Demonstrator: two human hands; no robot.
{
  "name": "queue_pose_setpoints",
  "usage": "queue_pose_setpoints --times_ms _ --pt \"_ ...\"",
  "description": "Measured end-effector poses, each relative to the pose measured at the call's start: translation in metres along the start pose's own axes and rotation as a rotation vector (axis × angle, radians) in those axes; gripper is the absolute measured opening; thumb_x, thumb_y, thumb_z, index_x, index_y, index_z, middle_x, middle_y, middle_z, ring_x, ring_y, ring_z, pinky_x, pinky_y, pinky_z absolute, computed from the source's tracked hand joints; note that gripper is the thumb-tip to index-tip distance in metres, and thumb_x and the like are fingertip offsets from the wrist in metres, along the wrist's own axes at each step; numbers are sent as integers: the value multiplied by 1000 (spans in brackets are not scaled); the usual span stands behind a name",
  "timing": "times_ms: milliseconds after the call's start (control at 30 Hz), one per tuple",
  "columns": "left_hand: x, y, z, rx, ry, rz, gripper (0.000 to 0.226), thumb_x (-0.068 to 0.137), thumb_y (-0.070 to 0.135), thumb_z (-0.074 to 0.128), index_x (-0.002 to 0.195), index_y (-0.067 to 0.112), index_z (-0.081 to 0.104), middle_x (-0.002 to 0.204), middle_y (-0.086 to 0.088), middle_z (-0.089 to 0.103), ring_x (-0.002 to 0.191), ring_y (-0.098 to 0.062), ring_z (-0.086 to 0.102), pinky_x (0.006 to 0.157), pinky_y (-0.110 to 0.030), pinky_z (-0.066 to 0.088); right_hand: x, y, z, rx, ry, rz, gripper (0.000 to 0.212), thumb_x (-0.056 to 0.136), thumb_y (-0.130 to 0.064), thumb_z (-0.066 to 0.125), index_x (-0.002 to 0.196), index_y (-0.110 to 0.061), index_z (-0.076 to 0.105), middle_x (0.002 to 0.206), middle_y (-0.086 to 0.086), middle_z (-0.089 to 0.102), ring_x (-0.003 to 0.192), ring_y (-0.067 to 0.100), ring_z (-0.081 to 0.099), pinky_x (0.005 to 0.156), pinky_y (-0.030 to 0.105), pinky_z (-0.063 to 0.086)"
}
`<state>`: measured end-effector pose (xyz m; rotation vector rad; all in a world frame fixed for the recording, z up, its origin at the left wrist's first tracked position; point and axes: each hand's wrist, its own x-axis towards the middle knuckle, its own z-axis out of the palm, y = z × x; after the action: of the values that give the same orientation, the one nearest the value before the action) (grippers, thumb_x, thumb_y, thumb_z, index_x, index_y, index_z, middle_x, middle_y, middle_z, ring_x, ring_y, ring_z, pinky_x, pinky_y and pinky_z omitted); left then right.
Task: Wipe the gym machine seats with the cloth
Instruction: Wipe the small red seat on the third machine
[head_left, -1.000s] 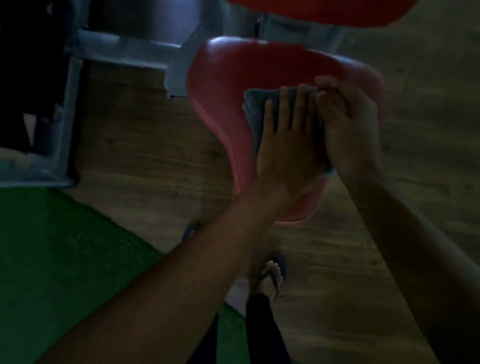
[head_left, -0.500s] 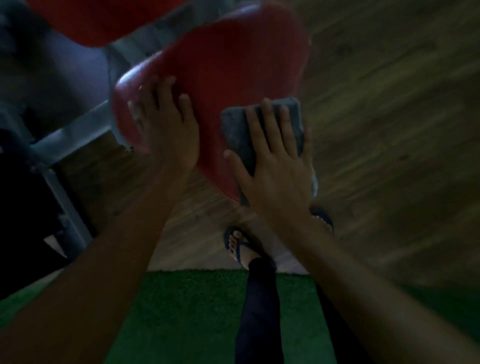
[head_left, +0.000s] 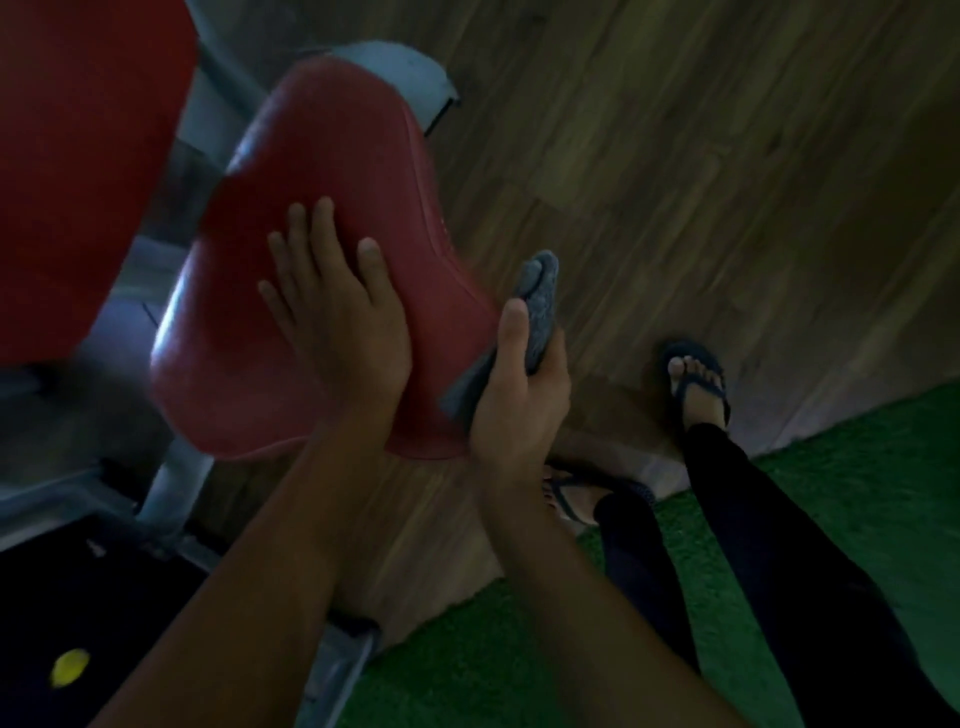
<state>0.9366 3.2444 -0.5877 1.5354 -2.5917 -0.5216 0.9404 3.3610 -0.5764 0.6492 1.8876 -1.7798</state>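
A red padded gym seat (head_left: 332, 171) fills the upper left middle of the head view. My left hand (head_left: 337, 322) lies flat on its top, fingers spread, holding nothing. My right hand (head_left: 519, 395) grips a folded grey cloth (head_left: 540, 306) against the seat's right edge, thumb on the near side. The cloth sticks up above my fingers and hangs below my palm.
A second red pad (head_left: 78, 171) stands at the far left. Grey metal frame bars (head_left: 171, 488) run under the seat. The wood floor (head_left: 701, 182) lies to the right and green turf (head_left: 857, 493) lower right. My two feet in sandals (head_left: 696, 384) stand close by.
My right hand has slid the cloth off the seat's top to its right edge and now grips it. My left hand moved toward the seat's middle. The view swung left.
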Motion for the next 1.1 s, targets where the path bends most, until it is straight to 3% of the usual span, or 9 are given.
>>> queue_pose_setpoints --times_ms 500,767,900,933,967,1000,1033,1067,1100 --pt "44 0 2 106 -18 -40 57 101 44 25 154 21 23 162 -4 19 150 -25 15 121 -50 13 99 -51 52 -658 -858 -220 81 102 -50 38 157 -17 -10 167 -3 -4 152 8 5 125 34 10" --pt "51 7 3 129 -15 -110 60 100 46 17 155 23 17 164 0 13 151 -20 8 122 -46 7 189 -119 175 -759 -1136 -22 46 91 -58 56 115 -20 63 107 2 73 95 15 72 93 45 56" --pt "51 6 3 104 -24 -128 58 101 45 21 155 24 17 163 2 14 152 -19 7 123 -46 6 157 -161 171 -793 -1072 -65 58 99 -36 53 97 21 65 96 48 59 96 42 68 95 50 51" --pt "50 6 2 90 -25 -129 57 102 45 22 155 24 17 163 2 14 152 -18 6 123 -45 5 137 -166 161 -652 -875 -194 53 105 -26 39 133 18 33 142 40 19 140 20 36 96 11 38" --pt "50 6 1 77 -24 -126 57 102 44 23 155 23 18 163 2 14 152 -18 6 123 -44 4 117 -172 148 -585 -704 -350 42 106 -34 25 73 -30 0 94 -20 5 52 24 21 50 47 0" --pt "50 6 1 65 -18 -123 57 102 44 24 154 23 20 163 1 16 152 -19 7 123 -43 4 108 -161 138 -536 -718 -326 80 103 -51 18 136 20 4 137 15 -12 132 72 22 112 48 22" --pt "51 5 1 51 -7 -123 56 102 44 25 154 22 22 162 1 18 151 -19 9 123 -43 4 99 -155 125 -613 -721 -346 109 95 -68 18 114 39 27 66 -5 13 59 11 10 114 6 14" --pt "51 5 0 35 9 -126 56 102 43 27 153 21 25 162 0 21 151 -20 12 122 -43 5 102 -148 110 -620 -832 -403 102 89 -77 25 133 13 45 100 43 53 98 57 52 116 28 30" --pt "52 4 0 10 24 -130 54 102 41 30 152 20 28 161 -1 24 151 -21 14 122 -43 6 107 -128 107 -639 -863 -369 82 90 -73 37 137 -7 50 117 17 63 113 28 61 112 29 39"
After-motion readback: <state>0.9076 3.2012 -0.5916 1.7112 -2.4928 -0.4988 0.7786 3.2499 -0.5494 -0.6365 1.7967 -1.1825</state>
